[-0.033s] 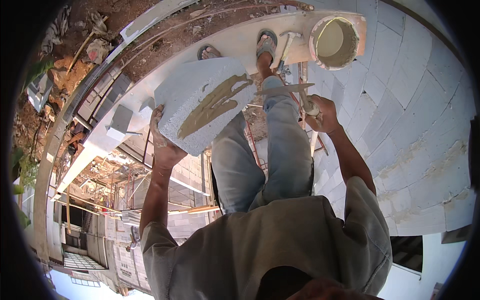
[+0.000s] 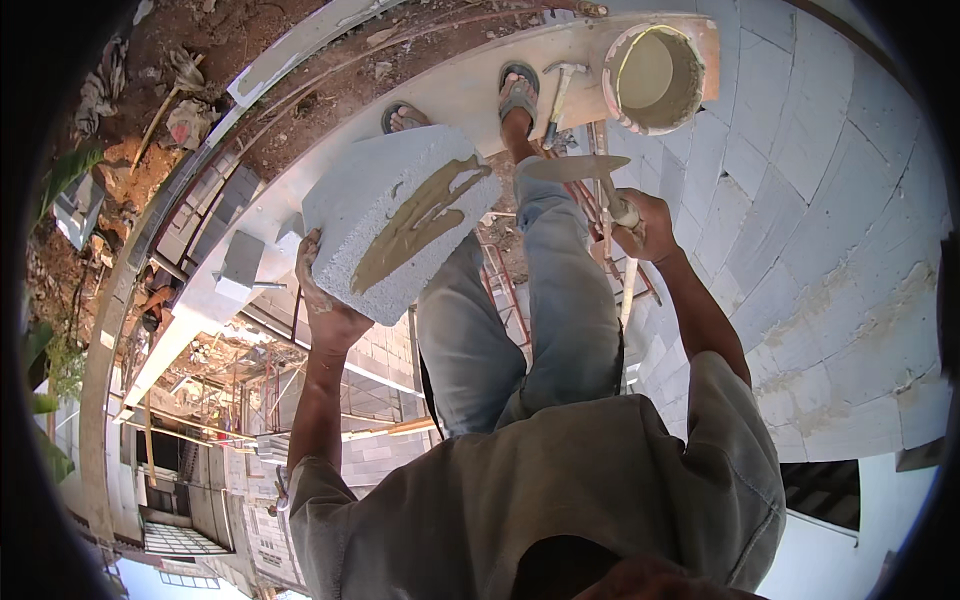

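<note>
My left hand (image 2: pixel 325 300) grips the near left edge of a light grey concrete block (image 2: pixel 345 185), which is raised and tilted in front of my legs. A streaky band of wet mortar (image 2: pixel 415 225) lies along the block's upward face. On the right, my right hand (image 2: pixel 648 228) is closed round the handle of a trowel (image 2: pixel 570 168). The trowel's blade points left, just beyond the block's far right corner and apart from it. My left fingertips show at the block's edge; any fingers beneath are hidden.
I stand in sandals on a narrow plank (image 2: pixel 450 85). A hammer (image 2: pixel 562 98) and a mortar bucket (image 2: pixel 655 80) are on it to the right. A smaller grey block (image 2: pixel 240 262) sits at left. A block wall (image 2: pixel 800 200) rises on my right; scaffold poles (image 2: pixel 505 290) show below.
The trowel has turned a little, so more of its blade's flat face shows. The block and the plank have shifted slightly left in view. Both hands keep their grip.
</note>
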`<state>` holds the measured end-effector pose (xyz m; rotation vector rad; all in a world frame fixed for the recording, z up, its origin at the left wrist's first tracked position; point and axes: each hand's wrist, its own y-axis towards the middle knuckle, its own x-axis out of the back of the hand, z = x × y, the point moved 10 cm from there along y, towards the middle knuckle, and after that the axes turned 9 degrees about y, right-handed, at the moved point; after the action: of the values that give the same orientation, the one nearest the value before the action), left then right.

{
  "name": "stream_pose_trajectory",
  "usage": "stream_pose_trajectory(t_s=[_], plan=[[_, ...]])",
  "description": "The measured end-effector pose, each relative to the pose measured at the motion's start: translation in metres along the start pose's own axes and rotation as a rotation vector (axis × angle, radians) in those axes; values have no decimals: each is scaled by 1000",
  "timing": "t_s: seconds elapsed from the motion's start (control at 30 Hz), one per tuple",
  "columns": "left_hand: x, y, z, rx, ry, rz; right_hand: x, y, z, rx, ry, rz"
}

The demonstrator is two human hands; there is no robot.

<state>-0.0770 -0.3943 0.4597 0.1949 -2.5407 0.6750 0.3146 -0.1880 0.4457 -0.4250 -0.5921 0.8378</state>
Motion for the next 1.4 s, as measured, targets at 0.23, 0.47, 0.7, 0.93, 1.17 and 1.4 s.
stream_pose_trajectory(t_s=[0.23, 0.47, 0.7, 0.93, 1.17, 1.4], plan=[[-54, 19, -27, 91, 199, 55, 116, -17, -260, -709, -362, -364], [-68, 25, -37, 17, 312, 96, 92, 35, -364, -968, -10, -412], [-81, 48, -55, -121, 401, 99, 58, -48, -374, -653, 588, -732], [-74, 61, -43, -45, 285, 72, 56, -58, -290, -444, 686, -561], [-26, 58, -45, -76, 369, 12, 54, -7, -2, 190, -40, -129], [28, 17, -9, 21, 234, -15, -74, 27, 151, 543, -595, 247]])
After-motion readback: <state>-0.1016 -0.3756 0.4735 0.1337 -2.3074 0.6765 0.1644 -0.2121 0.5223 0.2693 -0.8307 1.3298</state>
